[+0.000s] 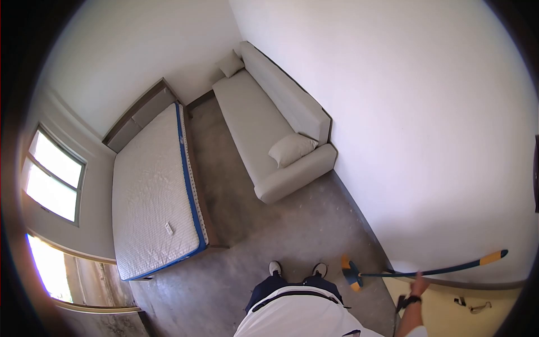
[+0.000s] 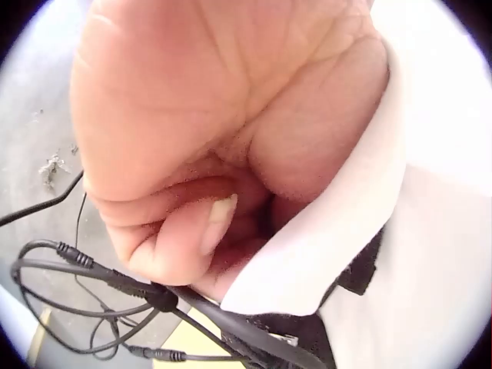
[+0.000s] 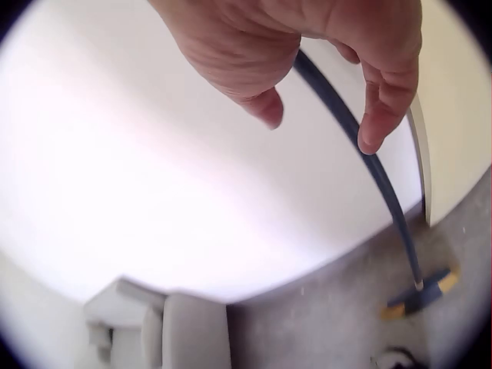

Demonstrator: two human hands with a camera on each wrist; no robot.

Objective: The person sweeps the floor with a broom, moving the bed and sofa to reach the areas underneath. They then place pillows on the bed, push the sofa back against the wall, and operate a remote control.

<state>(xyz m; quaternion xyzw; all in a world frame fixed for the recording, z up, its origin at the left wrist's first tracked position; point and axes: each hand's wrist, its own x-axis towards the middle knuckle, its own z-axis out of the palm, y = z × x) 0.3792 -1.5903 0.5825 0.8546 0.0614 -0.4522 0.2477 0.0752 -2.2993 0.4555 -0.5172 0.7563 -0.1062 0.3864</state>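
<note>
In the head view a broom (image 1: 455, 270) with a dark blue handle and a yellow band near its end leans by the white wall. Its blue and yellow head (image 1: 352, 272) rests on the floor near the feet. My right hand (image 1: 419, 285) is at the handle. The right wrist view shows that hand (image 3: 307, 46) with thumb and fingers spread apart, the handle (image 3: 338, 108) passing between them and one fingertip overlapping it. Near the white shirt (image 2: 346, 207), my left hand (image 2: 207, 131) has loosely curled fingers, partly hidden by the cloth.
A bed with a bare mattress (image 1: 151, 191) stands at left, a small white remote (image 1: 169, 228) on it. Beyond the feet is a grey sofa (image 1: 252, 106) with cushions. A pale yellow panel (image 1: 449, 314) lies at lower right. Black cables (image 2: 84, 269) loop beside my left hand.
</note>
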